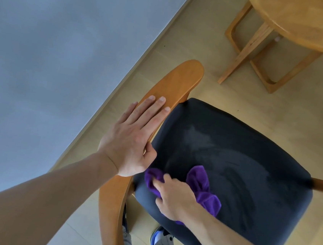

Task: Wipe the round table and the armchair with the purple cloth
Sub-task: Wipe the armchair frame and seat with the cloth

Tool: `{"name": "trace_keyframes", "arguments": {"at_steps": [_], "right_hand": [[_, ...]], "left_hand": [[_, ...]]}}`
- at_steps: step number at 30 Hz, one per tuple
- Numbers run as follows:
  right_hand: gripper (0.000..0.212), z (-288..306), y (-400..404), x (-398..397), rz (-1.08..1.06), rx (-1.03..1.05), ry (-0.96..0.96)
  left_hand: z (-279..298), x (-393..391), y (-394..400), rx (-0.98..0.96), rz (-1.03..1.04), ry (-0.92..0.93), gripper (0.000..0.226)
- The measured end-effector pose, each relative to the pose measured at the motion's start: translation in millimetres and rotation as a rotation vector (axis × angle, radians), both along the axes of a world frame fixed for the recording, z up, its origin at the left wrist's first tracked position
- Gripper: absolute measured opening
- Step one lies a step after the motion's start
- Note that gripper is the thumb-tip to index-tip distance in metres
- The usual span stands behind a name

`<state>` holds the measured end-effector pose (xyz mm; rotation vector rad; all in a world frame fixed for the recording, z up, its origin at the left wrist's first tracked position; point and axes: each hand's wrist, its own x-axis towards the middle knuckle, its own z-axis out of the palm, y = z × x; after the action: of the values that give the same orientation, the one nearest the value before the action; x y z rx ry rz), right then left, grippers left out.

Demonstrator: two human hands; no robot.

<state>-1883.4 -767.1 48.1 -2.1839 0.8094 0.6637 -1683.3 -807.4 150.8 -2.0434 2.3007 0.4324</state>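
The armchair has a dark navy seat cushion (242, 160) and a curved orange-brown wooden armrest (179, 80). My left hand (135, 137) lies flat on that armrest, fingers stretched along it and thumb over its inner edge. My right hand (176, 197) presses the crumpled purple cloth (203, 188) onto the near part of the seat; the cloth bulges out on both sides of the hand. Pale wipe streaks show on the cushion. An edge of the round wooden table (306, 24) shows at the top right.
A grey-blue wall (53, 61) runs along the left, close behind the armrest. The table's wooden legs (249, 51) stand on the light wood floor (195, 36) beyond the chair. My shoes and trouser legs (158, 241) are under the seat's near edge.
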Motion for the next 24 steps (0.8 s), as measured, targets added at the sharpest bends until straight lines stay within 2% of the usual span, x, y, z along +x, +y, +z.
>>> {"name": "trace_keyframes", "arguments": {"at_steps": [2, 3, 5, 7, 8, 9, 10, 12, 15, 17, 18, 20, 23, 24], "right_hand": [[0.047, 4.4, -20.8, -11.7, 0.014, 0.031, -0.045], [0.047, 2.3, -35.2, -16.0, -0.072, -0.030, -0.084], [0.055, -5.3, -70.7, -23.0, -0.413, -0.239, -0.113], [0.061, -16.7, -102.0, -19.8, -0.812, -0.298, -0.032], [0.062, -23.0, -108.1, -12.7, -0.929, -0.281, 0.023], [0.062, -25.6, -105.3, -3.2, -0.944, -0.274, 0.072], [0.062, -26.6, -95.0, 6.2, -0.873, -0.275, 0.093], [0.059, -20.4, -57.0, 15.3, -0.586, -0.244, 0.083], [0.054, -2.9, -9.0, -2.3, -0.178, -0.061, 0.042], [0.053, 4.5, -17.9, -18.6, -0.081, 0.030, 0.015], [0.053, 3.2, -30.2, -24.9, -0.122, 0.015, -0.021], [0.056, -5.8, -62.9, -36.9, -0.411, -0.145, -0.077], [0.063, -16.8, -103.6, -47.7, -1.039, -0.280, -0.016], [0.063, -18.1, -102.7, -44.8, -1.093, -0.280, 0.042]], "left_hand": [[0.1, 0.2, 1.1, 0.000, 0.004, 0.003, 0.082], [0.4, 0.3, 1.0, -0.002, 0.004, 0.009, 0.082], [0.5, 0.6, -0.2, -0.008, 0.004, 0.015, 0.082], [-0.2, 0.4, -0.7, -0.008, 0.004, 0.009, 0.081], [-0.6, 0.2, -0.4, -0.006, 0.006, 0.005, 0.080], [-0.8, -0.1, 0.4, 0.000, 0.009, 0.003, 0.080], [-1.0, 0.1, 0.5, 0.004, 0.010, 0.001, 0.080], [0.7, 1.0, 0.2, 0.008, 0.003, 0.006, 0.080], [2.6, 0.6, 0.3, 0.009, 0.003, 0.006, 0.081], [1.7, 0.2, 0.6, 0.013, 0.006, -0.008, 0.081], [1.2, 0.2, 0.2, 0.011, 0.008, -0.009, 0.081], [1.3, 0.3, -0.7, 0.003, 0.011, 0.003, 0.080], [0.8, 1.0, -1.2, -0.006, 0.012, 0.002, 0.079], [0.1, 1.0, -0.7, -0.003, 0.013, -0.003, 0.079]]}}
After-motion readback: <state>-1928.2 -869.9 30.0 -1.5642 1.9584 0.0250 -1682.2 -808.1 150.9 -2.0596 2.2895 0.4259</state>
